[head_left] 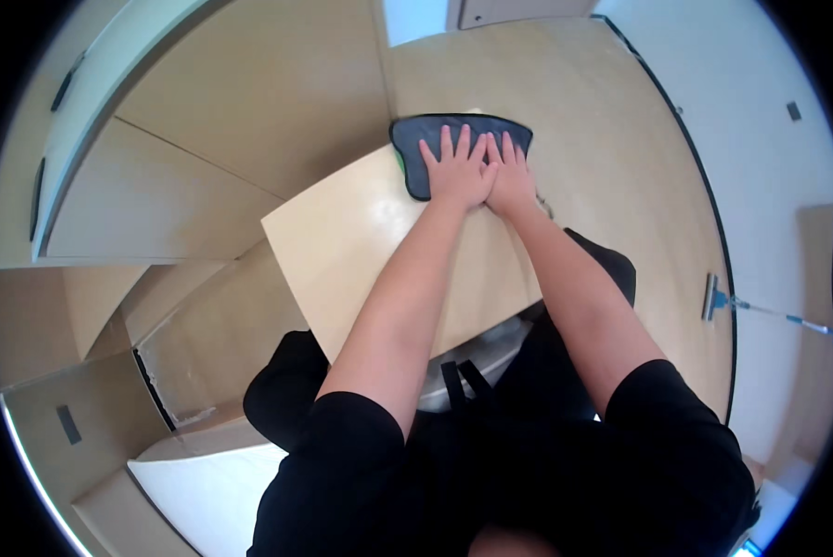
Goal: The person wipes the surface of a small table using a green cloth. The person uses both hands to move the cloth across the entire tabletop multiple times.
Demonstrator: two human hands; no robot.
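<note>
A grey cloth with dark piped edges (412,153) lies spread over the far end of a light wooden tabletop (342,232). A strip of green shows at its left edge. My left hand (459,176) rests flat on the cloth with its fingers spread. Beside it and touching it, my right hand (511,181) also lies palm down on the cloth, fingers stretched away from me. Both arms reach straight forward over the table. The part of the cloth under my palms is hidden.
Tall wooden cabinet doors (240,111) stand to the left of the table. At the right, a squeegee mop (713,299) with a blue and white pole leans by the white wall. A white surface (212,492) is at the lower left.
</note>
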